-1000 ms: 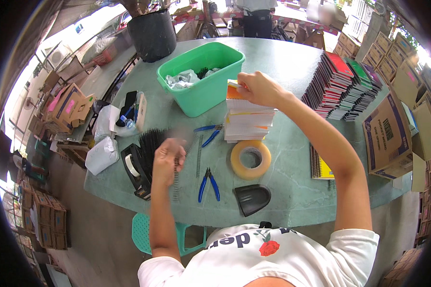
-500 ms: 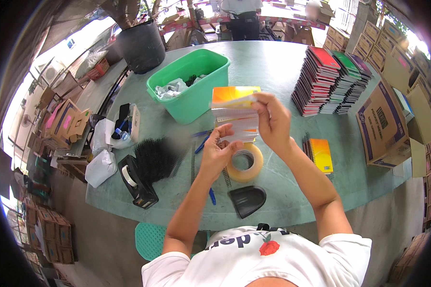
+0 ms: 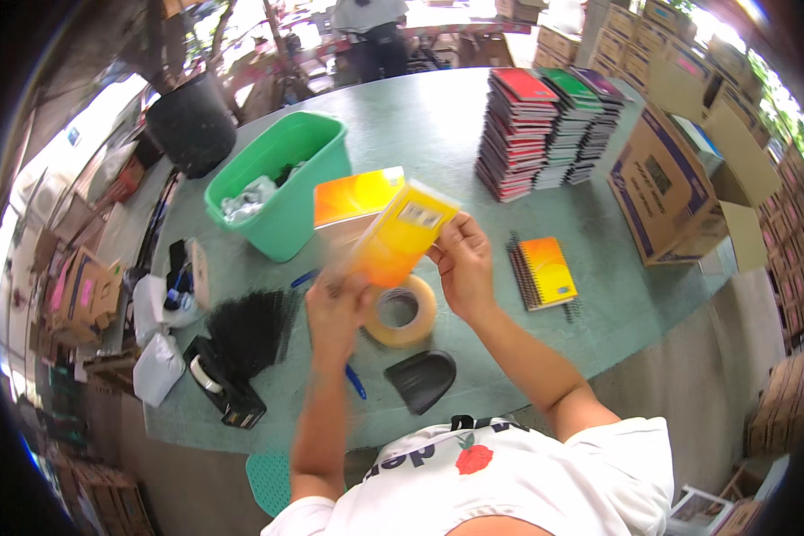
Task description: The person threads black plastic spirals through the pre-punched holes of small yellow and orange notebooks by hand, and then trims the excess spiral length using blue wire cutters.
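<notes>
A small yellow-orange notebook (image 3: 400,234), tilted with a barcode side up, is held between my two hands over the table. My left hand (image 3: 338,308), smeared by motion, is closed around its lower left end. At its right edge my right hand (image 3: 466,268) pinches it between thumb and fingers. Just beyond lies a pile with an orange-yellow cover (image 3: 357,196), partly hidden by the held notebook. Below the hands, a wide roll of clear tape (image 3: 422,323) rests flat. To the right lie spiral-bound yellow notebooks (image 3: 549,271).
Around are a green tub (image 3: 281,214), black coils (image 3: 252,330), a black tape dispenser (image 3: 228,393), a blue pen (image 3: 355,382) and a black scoop-shaped piece (image 3: 422,380). Tall notebook stacks (image 3: 514,134) and an open carton (image 3: 665,192) stand right. Another person (image 3: 371,40) stands beyond the table.
The notebook's fanned pages have come together, and its yellow barcode cover now faces up at a slant. My right hand has lowered. The whole view has swung to the right.
</notes>
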Tool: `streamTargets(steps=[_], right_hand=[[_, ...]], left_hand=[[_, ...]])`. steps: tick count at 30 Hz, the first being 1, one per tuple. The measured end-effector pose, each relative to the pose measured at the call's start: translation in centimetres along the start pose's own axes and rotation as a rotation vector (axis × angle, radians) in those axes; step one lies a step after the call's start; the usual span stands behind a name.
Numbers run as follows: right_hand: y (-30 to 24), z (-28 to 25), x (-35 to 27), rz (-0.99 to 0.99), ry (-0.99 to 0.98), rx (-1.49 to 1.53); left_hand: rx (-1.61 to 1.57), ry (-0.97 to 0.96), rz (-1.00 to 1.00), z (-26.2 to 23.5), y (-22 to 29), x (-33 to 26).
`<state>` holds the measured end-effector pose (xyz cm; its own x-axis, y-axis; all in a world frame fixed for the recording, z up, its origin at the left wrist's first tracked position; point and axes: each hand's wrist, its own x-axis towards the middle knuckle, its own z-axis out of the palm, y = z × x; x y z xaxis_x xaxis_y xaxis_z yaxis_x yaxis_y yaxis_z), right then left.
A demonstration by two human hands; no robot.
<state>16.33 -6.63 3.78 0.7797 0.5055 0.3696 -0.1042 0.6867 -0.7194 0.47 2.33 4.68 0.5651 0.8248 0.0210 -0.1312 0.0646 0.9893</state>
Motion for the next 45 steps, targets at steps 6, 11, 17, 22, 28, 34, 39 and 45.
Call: streamTargets(steps=[6,11,17,22,28,34,39,45], right_hand=[[2.2,0.1,-3.1,-0.577,-0.698,-1.353],[5.7,-0.9,-4.2,-0.151,-0.890,-1.345],[7.4,0.8,-4.0,-0.071,-0.933,-1.523],[6.2,0.7,-3.2,0.024,-0.941,-1.444],[5.9,2.2,-4.4,-0.100,-0.817,-1.464],[7.1,1.2,-4.5,-0.307,-0.744,-1.512],[6.8,2.0,-4.6,-0.186,-0.882,-1.616],[7.7,-0.4,-4.1,-0.303,-0.840,-1.267]], left_hand=[[0.740,-0.103,0.229,-4.5,-7.1,-0.8],[0.740,-0.047,-0.115,-3.9,-4.3,-1.9],[0.776,-0.210,-0.062,-5.0,-6.4,-3.6],[0.565,-0.022,0.120,-5.9,-5.8,-2.7],[0.643,0.060,0.189,-5.6,-4.7,-3.2],[0.741,0.042,0.361,-4.7,-4.8,-2.5],[0.902,0.065,0.555,-5.8,-6.0,-2.1],[0.760,-0.009,0.111,-3.9,-3.7,-2.0]])
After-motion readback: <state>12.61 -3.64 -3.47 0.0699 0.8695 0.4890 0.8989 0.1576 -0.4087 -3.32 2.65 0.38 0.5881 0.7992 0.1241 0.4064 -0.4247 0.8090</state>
